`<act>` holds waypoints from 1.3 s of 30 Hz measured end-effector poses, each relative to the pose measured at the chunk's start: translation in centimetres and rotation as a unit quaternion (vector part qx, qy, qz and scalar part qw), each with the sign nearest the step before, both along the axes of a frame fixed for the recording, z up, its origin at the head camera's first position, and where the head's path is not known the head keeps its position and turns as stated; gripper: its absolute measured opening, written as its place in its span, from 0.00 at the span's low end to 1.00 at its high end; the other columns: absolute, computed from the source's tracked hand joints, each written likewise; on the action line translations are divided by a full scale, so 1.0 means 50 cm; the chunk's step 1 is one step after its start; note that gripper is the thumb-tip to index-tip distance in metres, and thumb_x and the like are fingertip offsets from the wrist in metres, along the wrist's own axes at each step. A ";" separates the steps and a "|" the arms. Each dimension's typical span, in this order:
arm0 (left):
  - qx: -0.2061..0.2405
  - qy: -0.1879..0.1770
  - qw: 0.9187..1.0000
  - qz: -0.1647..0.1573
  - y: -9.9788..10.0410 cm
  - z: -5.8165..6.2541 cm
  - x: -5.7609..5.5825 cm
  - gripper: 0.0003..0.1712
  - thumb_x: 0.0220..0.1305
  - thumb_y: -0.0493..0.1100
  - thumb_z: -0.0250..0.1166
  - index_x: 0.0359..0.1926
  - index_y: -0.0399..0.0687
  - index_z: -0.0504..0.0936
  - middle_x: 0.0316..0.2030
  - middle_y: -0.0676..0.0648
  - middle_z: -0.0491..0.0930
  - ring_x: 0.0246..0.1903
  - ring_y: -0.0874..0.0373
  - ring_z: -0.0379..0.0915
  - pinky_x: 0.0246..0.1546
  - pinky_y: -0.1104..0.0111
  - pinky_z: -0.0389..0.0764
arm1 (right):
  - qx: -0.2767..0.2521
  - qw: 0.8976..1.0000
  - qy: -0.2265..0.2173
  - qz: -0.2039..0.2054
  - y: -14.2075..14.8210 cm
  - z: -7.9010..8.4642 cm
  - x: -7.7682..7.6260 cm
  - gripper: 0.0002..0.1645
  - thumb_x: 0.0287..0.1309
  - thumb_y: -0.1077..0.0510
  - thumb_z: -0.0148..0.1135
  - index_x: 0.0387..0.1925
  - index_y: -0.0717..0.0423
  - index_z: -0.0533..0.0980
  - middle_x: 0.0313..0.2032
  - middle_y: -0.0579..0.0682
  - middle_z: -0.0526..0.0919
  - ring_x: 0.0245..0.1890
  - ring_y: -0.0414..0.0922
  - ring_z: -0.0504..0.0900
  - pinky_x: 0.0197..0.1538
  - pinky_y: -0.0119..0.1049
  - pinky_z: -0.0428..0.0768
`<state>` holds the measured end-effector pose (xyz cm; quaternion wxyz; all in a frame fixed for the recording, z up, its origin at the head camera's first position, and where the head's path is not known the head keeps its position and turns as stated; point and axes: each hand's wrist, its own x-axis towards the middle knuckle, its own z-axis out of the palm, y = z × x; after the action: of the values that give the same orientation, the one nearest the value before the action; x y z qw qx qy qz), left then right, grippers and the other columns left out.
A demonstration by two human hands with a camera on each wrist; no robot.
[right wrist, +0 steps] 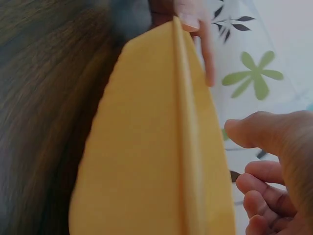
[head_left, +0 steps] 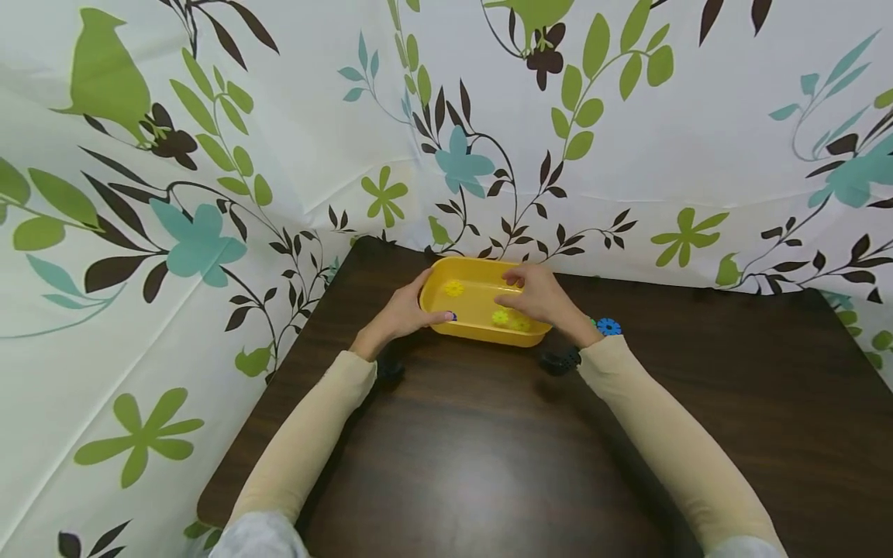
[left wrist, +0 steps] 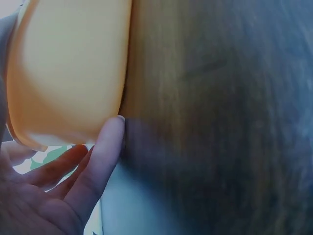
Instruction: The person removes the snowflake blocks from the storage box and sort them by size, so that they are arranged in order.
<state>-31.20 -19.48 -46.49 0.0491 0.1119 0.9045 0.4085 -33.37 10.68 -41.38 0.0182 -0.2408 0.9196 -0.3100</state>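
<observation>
Near R hand (head_left: 536,296): blue disc (head_left: 608,327), part-hidden grn pc (head_left: 593,321).

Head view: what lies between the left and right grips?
In the head view, a yellow rounded-rectangular plastic tray holding yellow flower-shaped pieces lies between left grip and right grip, with a blue bit at the left grip.

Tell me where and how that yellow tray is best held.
Probably the rim of the yellow tray at its two short ends, coming from left and right: its long sides run left to right, so holding opposite ends should balance it. Yellow flower pieces lie inside, and the patterned cloth hangs close behind.
</observation>
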 end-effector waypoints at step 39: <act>-0.043 0.051 0.998 -0.008 0.003 0.007 0.001 0.65 0.61 0.61 0.80 0.87 0.40 0.56 0.83 0.36 0.61 0.79 0.38 0.65 0.81 0.47 0.70 | 0.096 0.994 -0.038 -0.044 -0.238 -0.109 -0.104 0.20 0.68 0.51 0.74 0.37 0.68 0.81 0.39 0.60 0.80 0.48 0.57 0.74 0.54 0.47 0.72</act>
<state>-31.15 -19.35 -46.13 0.0105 0.1377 0.9217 0.3625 -38.56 -1.21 -46.85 0.0628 -0.1847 0.9536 -0.2294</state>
